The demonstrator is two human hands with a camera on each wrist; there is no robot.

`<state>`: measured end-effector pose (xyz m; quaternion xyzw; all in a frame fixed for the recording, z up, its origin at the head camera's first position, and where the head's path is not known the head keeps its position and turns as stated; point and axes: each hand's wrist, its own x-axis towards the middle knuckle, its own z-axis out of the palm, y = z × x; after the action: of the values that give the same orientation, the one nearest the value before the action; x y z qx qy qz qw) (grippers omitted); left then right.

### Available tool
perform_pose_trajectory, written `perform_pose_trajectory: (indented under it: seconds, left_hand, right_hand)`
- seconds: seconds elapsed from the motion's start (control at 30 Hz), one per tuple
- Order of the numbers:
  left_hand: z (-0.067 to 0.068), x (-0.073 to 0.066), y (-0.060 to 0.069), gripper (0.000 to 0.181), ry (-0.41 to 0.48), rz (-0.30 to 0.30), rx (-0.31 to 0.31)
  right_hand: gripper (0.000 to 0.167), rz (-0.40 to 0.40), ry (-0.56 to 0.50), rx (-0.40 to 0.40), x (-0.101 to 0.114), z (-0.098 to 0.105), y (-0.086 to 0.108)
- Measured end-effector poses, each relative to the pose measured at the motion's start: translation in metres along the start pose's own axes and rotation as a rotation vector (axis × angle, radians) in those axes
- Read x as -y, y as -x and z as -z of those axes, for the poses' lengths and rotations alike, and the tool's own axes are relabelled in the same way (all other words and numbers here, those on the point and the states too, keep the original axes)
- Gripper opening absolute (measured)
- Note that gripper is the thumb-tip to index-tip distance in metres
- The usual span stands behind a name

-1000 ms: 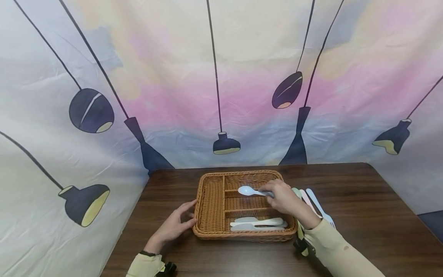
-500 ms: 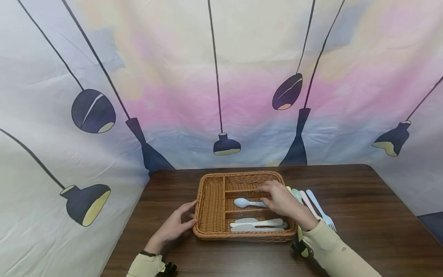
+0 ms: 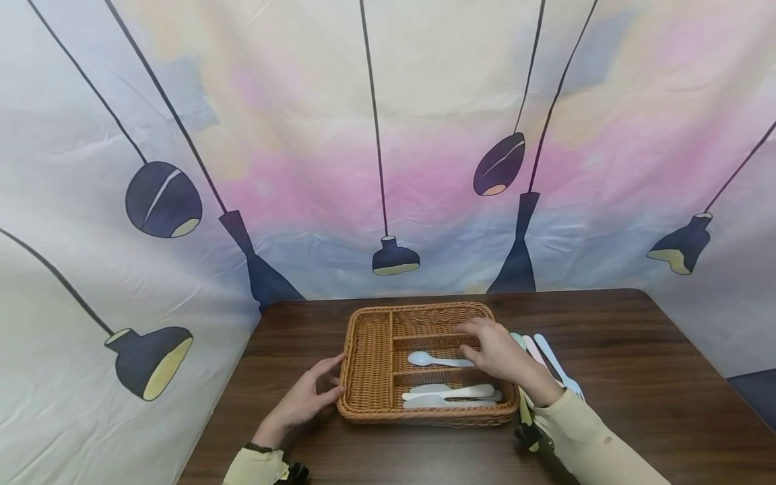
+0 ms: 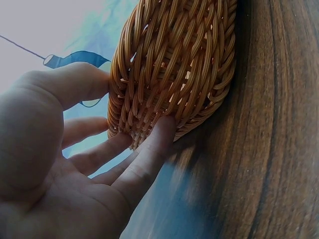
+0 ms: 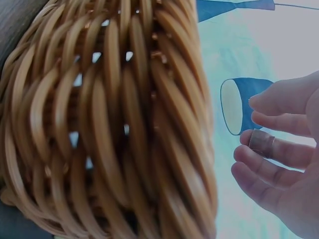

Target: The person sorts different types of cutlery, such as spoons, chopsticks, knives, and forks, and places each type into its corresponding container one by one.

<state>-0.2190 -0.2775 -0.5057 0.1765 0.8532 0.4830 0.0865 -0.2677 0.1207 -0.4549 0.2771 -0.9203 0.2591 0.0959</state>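
Note:
A wicker cutlery basket (image 3: pixel 368 360) with several compartments sits on the table. In its middle right compartment lies a pale blue spoon (image 3: pixel 421 358), bowl to the left, its handle end partly behind my right hand (image 3: pixel 500 351). That hand hovers over the basket's right side; in the right wrist view its fingers (image 5: pixel 271 172) are loosely bent, with nothing between them. Several pale knives (image 3: pixel 448 393) lie in the front compartment. My left hand (image 3: pixel 303 396) touches the basket's left end, its fingertips (image 4: pixel 162 127) against the woven wall in the left wrist view.
Right of the basket, partly behind my right forearm, lie a light blue fork (image 3: pixel 556 366), a pink handle (image 3: pixel 536 350) and a green piece (image 3: pixel 518 340). The dark wooden table (image 3: pixel 642 391) ends at a cloth backdrop (image 3: pixel 315 135) printed with lamps.
A second ago my right hand pinched the blue spoon above the basket. It has let go, and the spoon now lies in the middle compartment. The left hand stays against the basket.

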Motion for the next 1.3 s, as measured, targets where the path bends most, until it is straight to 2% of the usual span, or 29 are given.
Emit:
perform_pose_trajectory:
  seconds: [0.4, 1.3]
  left_hand:
    - [0.001, -0.002, 0.000, 0.066, 0.002, -0.018, 0.002]
    - [0.000, -0.002, 0.001, 0.066, -0.015, -0.003, 0.005]
  right_hand:
    - [0.032, 0.005, 0.020, -0.025, -0.003, 0.003, 0.001]
    - [0.032, -0.091, -0.004, -0.122, -0.023, 0.011, 0.020]
